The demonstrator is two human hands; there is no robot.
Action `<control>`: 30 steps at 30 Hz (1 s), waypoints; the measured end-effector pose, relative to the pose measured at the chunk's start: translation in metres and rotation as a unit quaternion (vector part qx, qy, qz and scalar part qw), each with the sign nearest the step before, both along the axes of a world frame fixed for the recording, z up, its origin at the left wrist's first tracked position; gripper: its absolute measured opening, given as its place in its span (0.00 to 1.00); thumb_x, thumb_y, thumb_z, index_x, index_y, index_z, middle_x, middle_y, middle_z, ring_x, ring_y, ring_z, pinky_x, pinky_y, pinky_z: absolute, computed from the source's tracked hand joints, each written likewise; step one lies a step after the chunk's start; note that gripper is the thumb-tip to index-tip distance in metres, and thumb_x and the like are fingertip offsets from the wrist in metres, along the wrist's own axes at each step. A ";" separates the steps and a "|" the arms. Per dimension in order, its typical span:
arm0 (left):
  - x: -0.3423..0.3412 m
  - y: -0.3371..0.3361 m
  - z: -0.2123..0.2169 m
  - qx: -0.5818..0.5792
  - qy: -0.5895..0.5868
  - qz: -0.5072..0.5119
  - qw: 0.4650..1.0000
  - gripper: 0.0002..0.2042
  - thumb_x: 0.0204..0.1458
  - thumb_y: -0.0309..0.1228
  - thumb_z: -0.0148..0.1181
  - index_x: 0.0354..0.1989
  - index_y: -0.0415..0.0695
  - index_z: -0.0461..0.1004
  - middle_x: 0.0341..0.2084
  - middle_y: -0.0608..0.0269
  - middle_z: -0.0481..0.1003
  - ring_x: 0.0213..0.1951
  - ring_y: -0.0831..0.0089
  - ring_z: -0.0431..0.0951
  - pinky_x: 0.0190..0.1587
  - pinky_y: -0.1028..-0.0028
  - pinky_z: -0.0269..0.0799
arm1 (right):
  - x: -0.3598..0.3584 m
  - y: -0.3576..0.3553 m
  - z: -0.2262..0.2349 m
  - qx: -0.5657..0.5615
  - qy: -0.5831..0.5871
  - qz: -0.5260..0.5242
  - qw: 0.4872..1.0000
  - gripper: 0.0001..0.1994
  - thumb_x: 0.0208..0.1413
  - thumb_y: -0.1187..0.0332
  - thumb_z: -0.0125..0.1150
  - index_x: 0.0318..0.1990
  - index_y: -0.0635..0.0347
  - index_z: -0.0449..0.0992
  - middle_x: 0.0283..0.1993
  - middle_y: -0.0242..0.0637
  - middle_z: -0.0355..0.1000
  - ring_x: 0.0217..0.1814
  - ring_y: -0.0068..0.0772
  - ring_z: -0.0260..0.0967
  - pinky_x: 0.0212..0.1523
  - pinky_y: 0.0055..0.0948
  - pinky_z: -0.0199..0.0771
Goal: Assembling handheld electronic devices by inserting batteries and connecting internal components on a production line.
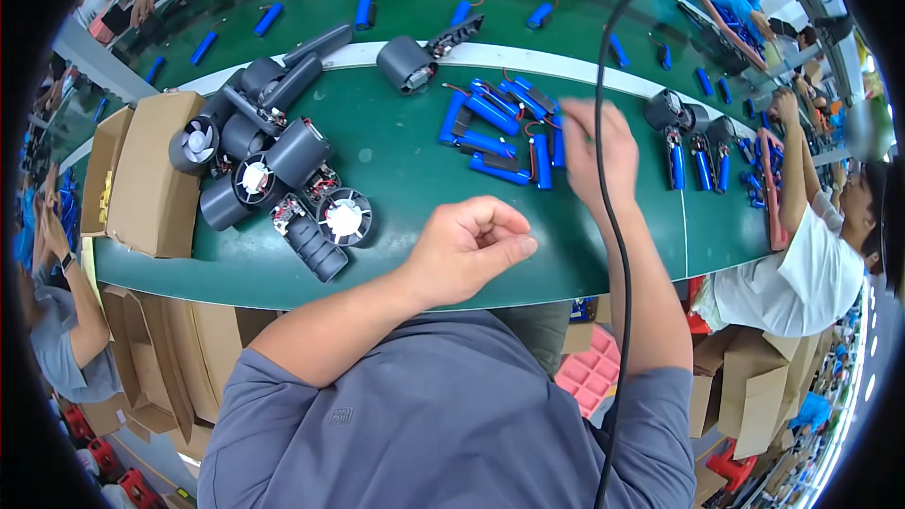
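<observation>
Above the green tabletop, near its front edge, my left hand (474, 247) is loosely curled, thumb close to the index finger, with nothing visible in it. My right hand (605, 155) reaches forward beside a loose pile of blue battery packs (490, 115) with red and black wires. Motion smears its fingers, so their grip cannot be made out. One blue battery pack (558, 146) lies right by that hand, partly hidden. To the left sits a heap of dark grey fan housings (299, 151), some showing white fan parts, with a ribbed dark grey handle (316, 247) at its near end.
A cardboard box (156, 174) stands at the left. Near the white rail lies another grey housing (405, 64). Three units with blue packs (702, 165) lie right. A black cable (608, 217) hangs before my right arm. Battery packs line the far green belt (320, 9); co-workers flank me.
</observation>
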State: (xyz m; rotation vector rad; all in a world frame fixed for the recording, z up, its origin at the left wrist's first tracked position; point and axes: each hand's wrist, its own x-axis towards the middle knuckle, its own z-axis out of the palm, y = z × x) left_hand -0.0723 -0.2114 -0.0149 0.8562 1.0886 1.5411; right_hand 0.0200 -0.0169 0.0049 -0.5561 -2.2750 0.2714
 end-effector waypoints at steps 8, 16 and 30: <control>-0.014 -0.001 0.008 -0.034 -0.112 0.035 0.993 0.07 0.54 0.28 0.60 0.38 0.40 0.72 0.27 0.63 0.76 0.27 0.81 0.73 0.30 0.80 0.70 | -0.150 0.030 0.021 0.196 -0.196 0.049 0.960 0.13 0.46 0.75 0.54 0.41 0.54 0.78 0.43 0.35 0.74 0.47 0.46 0.66 0.49 0.41 0.67; -0.016 0.002 0.017 0.013 -0.128 0.237 0.963 0.16 0.57 0.28 0.54 0.53 0.39 0.64 0.45 0.59 0.70 0.41 0.75 0.72 0.37 0.74 0.72 | -0.119 0.010 0.043 0.003 -0.117 0.143 0.983 0.07 0.52 0.70 0.55 0.37 0.61 0.76 0.37 0.45 0.73 0.40 0.51 0.68 0.42 0.37 0.69; -0.038 0.002 0.017 0.054 -0.212 0.248 0.944 0.10 0.57 0.33 0.51 0.40 0.38 0.70 0.42 0.47 0.74 0.45 0.60 0.75 0.51 0.61 0.70 | 0.005 -0.090 0.019 -0.415 0.060 0.029 0.907 0.10 0.54 0.70 0.59 0.39 0.69 0.76 0.33 0.39 0.74 0.35 0.23 0.71 0.38 0.25 0.71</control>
